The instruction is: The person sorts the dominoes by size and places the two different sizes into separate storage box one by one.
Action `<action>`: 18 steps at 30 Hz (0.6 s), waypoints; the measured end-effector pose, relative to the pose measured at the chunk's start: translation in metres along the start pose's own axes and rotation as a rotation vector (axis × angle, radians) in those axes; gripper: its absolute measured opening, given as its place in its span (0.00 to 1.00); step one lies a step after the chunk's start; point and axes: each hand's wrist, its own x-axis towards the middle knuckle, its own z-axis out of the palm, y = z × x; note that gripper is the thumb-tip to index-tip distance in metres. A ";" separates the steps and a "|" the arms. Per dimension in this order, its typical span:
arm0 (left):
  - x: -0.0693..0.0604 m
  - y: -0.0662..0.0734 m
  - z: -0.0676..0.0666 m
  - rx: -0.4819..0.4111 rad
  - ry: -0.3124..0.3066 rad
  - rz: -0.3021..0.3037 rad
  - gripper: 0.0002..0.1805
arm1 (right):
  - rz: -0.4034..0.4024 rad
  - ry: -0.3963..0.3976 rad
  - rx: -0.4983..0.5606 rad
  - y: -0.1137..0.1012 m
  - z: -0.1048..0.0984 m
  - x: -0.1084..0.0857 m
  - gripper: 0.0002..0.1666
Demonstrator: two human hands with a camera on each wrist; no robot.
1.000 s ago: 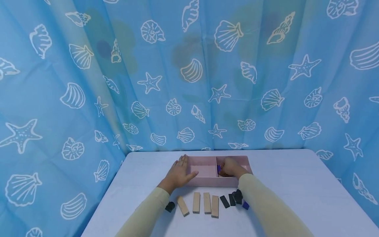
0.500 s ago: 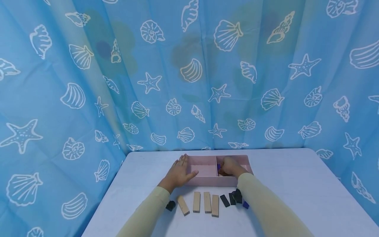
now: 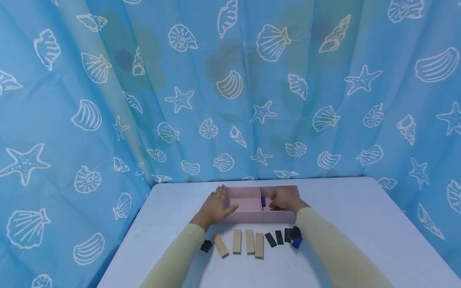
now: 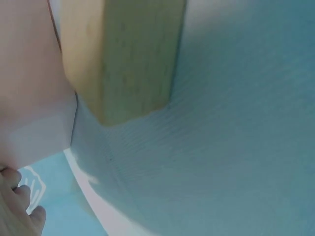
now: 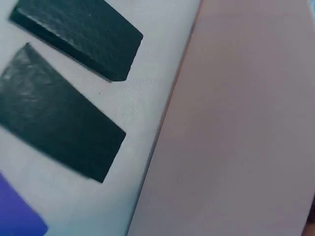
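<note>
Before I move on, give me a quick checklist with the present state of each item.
1. Left hand braced on the pink box: ok; it rests against the left end, fingers extended.
2. Right hand inside the right compartment: ok; it reaches in over the front wall.
3. Right hand's grip: cannot tell; anything under the fingers is hidden.
4. Purple block in that compartment: ok; visible left of the right hand.
5. Four wooden blocks in view: ok; on the table before the box.
6. Right sleeve clear of the dark pieces: cannot tell.
</note>
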 end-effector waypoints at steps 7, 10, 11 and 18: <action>0.001 -0.003 -0.004 0.014 0.008 0.011 0.52 | -0.026 0.011 0.070 0.005 -0.012 -0.007 0.17; 0.001 -0.005 -0.004 0.012 0.006 0.009 0.52 | -0.030 0.018 0.131 0.007 -0.020 -0.014 0.18; 0.001 -0.005 -0.004 0.016 0.004 0.007 0.53 | -0.031 0.024 0.149 0.008 -0.023 -0.017 0.19; 0.000 -0.003 0.000 -0.028 0.018 0.009 0.57 | -0.073 0.105 0.208 0.019 -0.042 -0.046 0.21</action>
